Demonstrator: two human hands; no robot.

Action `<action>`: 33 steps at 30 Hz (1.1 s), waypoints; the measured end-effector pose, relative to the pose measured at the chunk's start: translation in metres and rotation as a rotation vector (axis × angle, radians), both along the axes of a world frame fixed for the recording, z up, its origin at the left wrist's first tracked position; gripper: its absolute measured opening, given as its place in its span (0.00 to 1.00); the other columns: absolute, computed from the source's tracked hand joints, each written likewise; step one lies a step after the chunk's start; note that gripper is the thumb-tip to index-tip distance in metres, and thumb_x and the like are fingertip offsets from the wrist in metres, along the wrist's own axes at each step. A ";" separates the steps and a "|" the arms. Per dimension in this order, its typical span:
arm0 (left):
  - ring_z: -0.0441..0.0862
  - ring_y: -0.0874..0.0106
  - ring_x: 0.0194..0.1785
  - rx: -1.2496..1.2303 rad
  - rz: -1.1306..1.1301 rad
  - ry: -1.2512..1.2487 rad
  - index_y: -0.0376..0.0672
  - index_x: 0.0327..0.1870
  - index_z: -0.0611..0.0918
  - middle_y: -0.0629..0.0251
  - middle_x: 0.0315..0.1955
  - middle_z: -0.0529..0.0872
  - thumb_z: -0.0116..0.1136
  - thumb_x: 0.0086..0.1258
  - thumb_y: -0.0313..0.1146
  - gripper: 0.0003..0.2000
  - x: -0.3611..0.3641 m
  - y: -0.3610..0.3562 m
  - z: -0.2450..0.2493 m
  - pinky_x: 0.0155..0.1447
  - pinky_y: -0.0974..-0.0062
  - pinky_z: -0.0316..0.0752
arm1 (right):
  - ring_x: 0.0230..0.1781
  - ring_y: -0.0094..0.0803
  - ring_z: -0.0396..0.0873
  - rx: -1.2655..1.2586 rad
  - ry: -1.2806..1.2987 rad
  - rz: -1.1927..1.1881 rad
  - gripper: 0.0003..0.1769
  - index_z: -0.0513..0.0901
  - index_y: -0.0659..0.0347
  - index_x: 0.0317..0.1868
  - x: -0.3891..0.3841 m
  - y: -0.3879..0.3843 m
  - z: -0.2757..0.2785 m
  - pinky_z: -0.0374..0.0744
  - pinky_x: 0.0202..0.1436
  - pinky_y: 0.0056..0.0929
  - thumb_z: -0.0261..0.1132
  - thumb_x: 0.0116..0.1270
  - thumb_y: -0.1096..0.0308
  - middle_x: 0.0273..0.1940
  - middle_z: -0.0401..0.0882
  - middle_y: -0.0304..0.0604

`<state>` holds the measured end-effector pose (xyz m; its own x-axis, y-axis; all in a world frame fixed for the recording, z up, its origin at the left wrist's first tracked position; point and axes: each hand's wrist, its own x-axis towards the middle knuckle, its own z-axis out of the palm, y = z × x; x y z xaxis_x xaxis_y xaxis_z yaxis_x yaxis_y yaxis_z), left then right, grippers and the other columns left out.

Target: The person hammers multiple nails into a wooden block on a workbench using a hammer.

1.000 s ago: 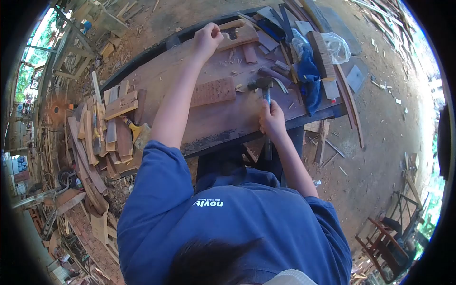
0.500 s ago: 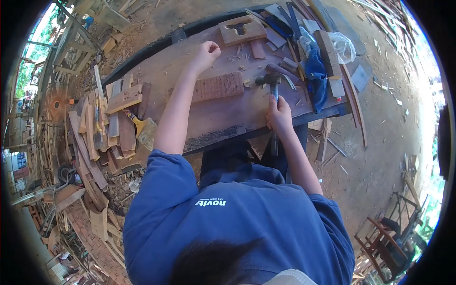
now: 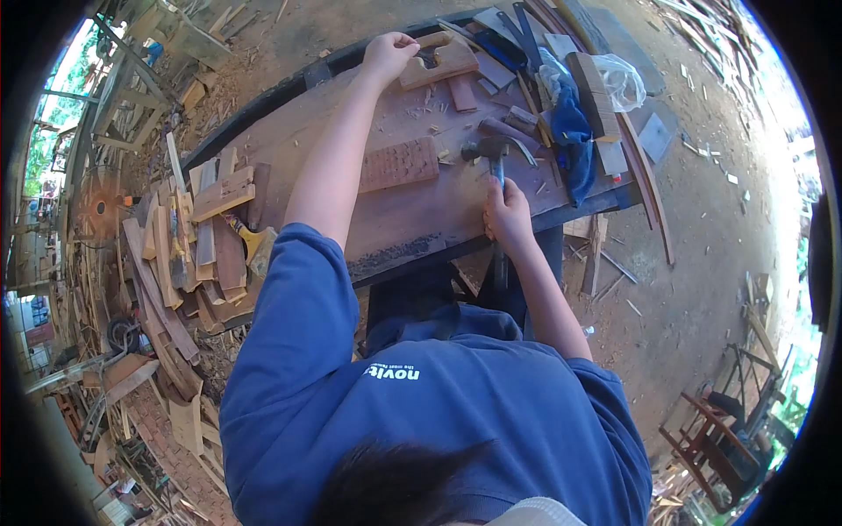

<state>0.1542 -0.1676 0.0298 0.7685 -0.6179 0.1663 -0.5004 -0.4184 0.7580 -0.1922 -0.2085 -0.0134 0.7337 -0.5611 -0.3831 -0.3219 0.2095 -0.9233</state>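
My right hand (image 3: 509, 212) is wrapped around the handle of a claw hammer (image 3: 496, 167), whose head stands above the bench with the claw to the right. My left hand (image 3: 390, 58) is stretched to the far side of the bench. Its fingertips are pinched together at the left end of a wooden block with a cut-out hollow (image 3: 452, 63); what they hold, if anything, is too small to make out. Between my arms, a reddish wooden board with rows of marks (image 3: 400, 165) lies flat on the bench, its left end hidden by my left forearm.
The workbench (image 3: 421, 215) carries a pile of wood offcuts (image 3: 224, 197) on the left. At its right end lie a blue cloth (image 3: 574, 149), a clear plastic bag (image 3: 621, 83), a thick wooden bar (image 3: 589, 96) and several tools. Wood scraps litter the ground around.
My left hand has moved away from me and slightly right, from above the bench to the hollowed block. The right hand still holds the hammer in nearly the same place.
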 end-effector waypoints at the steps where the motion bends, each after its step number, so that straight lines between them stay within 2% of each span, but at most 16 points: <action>1: 0.80 0.78 0.29 -0.032 0.023 0.042 0.36 0.41 0.83 0.67 0.30 0.86 0.63 0.68 0.35 0.10 -0.005 0.002 0.005 0.39 0.77 0.76 | 0.11 0.25 0.70 0.001 -0.004 0.007 0.19 0.74 0.64 0.45 -0.001 -0.001 -0.001 0.69 0.15 0.27 0.53 0.78 0.54 0.19 0.71 0.36; 6: 0.81 0.78 0.29 -0.042 0.123 0.025 0.37 0.37 0.82 0.66 0.30 0.86 0.65 0.67 0.34 0.09 -0.038 0.038 0.018 0.39 0.78 0.76 | 0.12 0.24 0.70 0.041 -0.010 0.003 0.18 0.74 0.64 0.45 -0.001 -0.001 0.004 0.69 0.15 0.27 0.53 0.78 0.54 0.19 0.70 0.36; 8: 0.85 0.74 0.31 -0.061 0.211 0.067 0.37 0.32 0.81 0.62 0.27 0.87 0.63 0.64 0.31 0.07 -0.061 0.062 0.026 0.40 0.76 0.77 | 0.12 0.23 0.69 0.063 -0.004 -0.003 0.18 0.74 0.64 0.46 -0.001 0.000 0.007 0.68 0.14 0.26 0.53 0.78 0.54 0.18 0.70 0.35; 9: 0.85 0.74 0.31 -0.056 0.214 0.063 0.37 0.32 0.81 0.62 0.27 0.87 0.63 0.64 0.31 0.07 -0.069 0.075 0.023 0.40 0.76 0.77 | 0.12 0.23 0.69 0.068 -0.008 0.000 0.18 0.74 0.64 0.46 0.000 0.000 0.006 0.68 0.14 0.26 0.53 0.78 0.54 0.18 0.70 0.35; 11: 0.84 0.77 0.34 -0.217 0.119 0.115 0.37 0.34 0.82 0.62 0.28 0.87 0.64 0.64 0.30 0.06 -0.085 0.103 0.009 0.43 0.77 0.77 | 0.11 0.23 0.69 0.092 -0.025 -0.026 0.18 0.74 0.63 0.46 -0.001 0.001 0.005 0.68 0.14 0.25 0.53 0.78 0.54 0.19 0.70 0.34; 12: 0.84 0.77 0.34 -0.215 0.124 0.115 0.37 0.34 0.82 0.62 0.28 0.87 0.64 0.64 0.30 0.06 -0.099 0.115 0.014 0.43 0.77 0.77 | 0.12 0.18 0.62 0.101 -0.042 -0.002 0.16 0.70 0.60 0.47 -0.001 0.001 0.002 0.63 0.12 0.22 0.54 0.78 0.53 0.20 0.63 0.31; 14: 0.81 0.81 0.38 -0.056 0.087 0.206 0.37 0.38 0.83 0.68 0.31 0.87 0.64 0.67 0.30 0.06 -0.127 0.139 0.028 0.45 0.78 0.76 | 0.12 0.18 0.62 0.116 -0.032 -0.003 0.16 0.70 0.59 0.45 -0.001 0.002 0.009 0.63 0.12 0.22 0.54 0.78 0.53 0.20 0.63 0.31; 15: 0.81 0.81 0.38 -0.055 0.093 0.205 0.37 0.38 0.83 0.68 0.31 0.87 0.64 0.67 0.30 0.06 -0.135 0.147 0.029 0.45 0.78 0.76 | 0.11 0.18 0.62 0.128 -0.023 -0.011 0.16 0.69 0.59 0.43 0.000 0.002 0.012 0.63 0.12 0.22 0.54 0.78 0.53 0.20 0.63 0.31; 16: 0.82 0.80 0.39 0.022 0.059 0.196 0.38 0.39 0.84 0.68 0.32 0.87 0.64 0.67 0.29 0.05 -0.141 0.154 0.030 0.46 0.77 0.76 | 0.11 0.18 0.62 0.143 -0.030 -0.011 0.16 0.68 0.57 0.39 0.000 0.002 0.010 0.63 0.11 0.22 0.53 0.78 0.53 0.20 0.63 0.31; 18: 0.84 0.75 0.40 0.224 0.035 0.109 0.40 0.39 0.84 0.64 0.33 0.87 0.65 0.65 0.29 0.05 -0.157 0.159 0.038 0.48 0.74 0.76 | 0.11 0.18 0.61 0.126 -0.031 -0.010 0.16 0.68 0.57 0.39 0.001 0.001 0.005 0.63 0.11 0.22 0.53 0.78 0.53 0.19 0.62 0.30; 21: 0.84 0.71 0.39 0.236 0.007 0.090 0.40 0.36 0.82 0.61 0.32 0.87 0.66 0.63 0.29 0.05 -0.167 0.157 0.035 0.47 0.73 0.77 | 0.11 0.18 0.61 0.113 -0.029 -0.015 0.17 0.68 0.57 0.38 0.000 0.001 0.005 0.63 0.11 0.22 0.53 0.78 0.52 0.19 0.62 0.30; 22: 0.85 0.68 0.37 0.231 0.041 0.133 0.38 0.34 0.78 0.59 0.30 0.86 0.66 0.61 0.28 0.08 -0.168 0.154 0.031 0.45 0.71 0.77 | 0.11 0.18 0.61 0.119 -0.028 -0.021 0.17 0.67 0.56 0.37 0.000 0.001 0.006 0.63 0.11 0.21 0.53 0.78 0.52 0.19 0.62 0.30; 25: 0.85 0.66 0.35 0.263 0.052 0.086 0.38 0.34 0.73 0.58 0.28 0.84 0.64 0.61 0.26 0.09 -0.169 0.148 0.028 0.42 0.69 0.78 | 0.11 0.18 0.60 0.114 -0.034 -0.015 0.18 0.67 0.56 0.36 0.000 0.001 0.005 0.63 0.11 0.21 0.53 0.78 0.51 0.19 0.62 0.30; 33: 0.84 0.56 0.33 0.359 0.040 -0.021 0.37 0.35 0.71 0.49 0.27 0.82 0.58 0.61 0.22 0.07 -0.165 0.139 0.021 0.39 0.63 0.76 | 0.11 0.18 0.61 0.180 -0.070 -0.011 0.18 0.67 0.56 0.36 -0.002 0.000 0.010 0.63 0.12 0.21 0.53 0.78 0.50 0.19 0.62 0.30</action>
